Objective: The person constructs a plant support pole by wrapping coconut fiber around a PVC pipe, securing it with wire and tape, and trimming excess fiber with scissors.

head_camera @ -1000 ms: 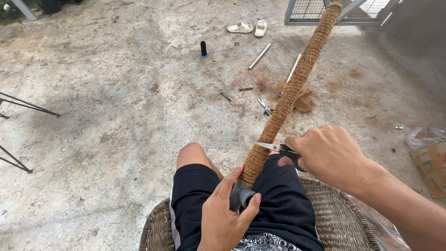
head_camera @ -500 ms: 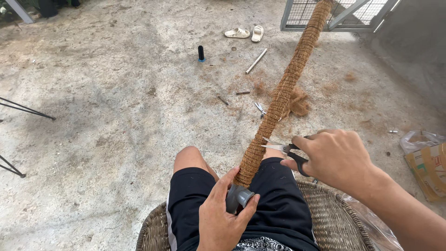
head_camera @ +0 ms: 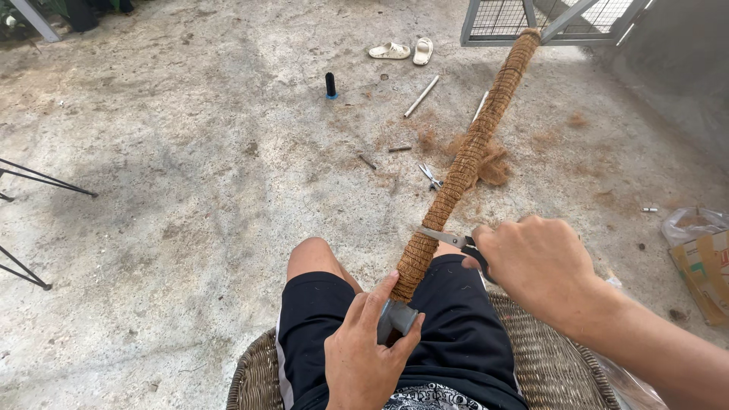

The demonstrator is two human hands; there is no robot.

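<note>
The right hand [head_camera: 543, 266] hides the scissors' [head_camera: 448, 240] handles, and the cardboard box [head_camera: 702, 273] is cut off at the right edge.

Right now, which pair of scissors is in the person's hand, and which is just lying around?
The black-handled scissors in the right hand, blades against the fibre-wrapped pole. The other scissors lie untouched on the concrete floor beyond the knee.

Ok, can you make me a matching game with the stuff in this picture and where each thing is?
1. scissors
2. sandals
3. grey pipe end
4. cardboard box

a. far off on the concrete floor
b. at the right edge
c. in the right hand
d. in the left hand

Pairs: 1-c, 2-a, 3-d, 4-b
</note>
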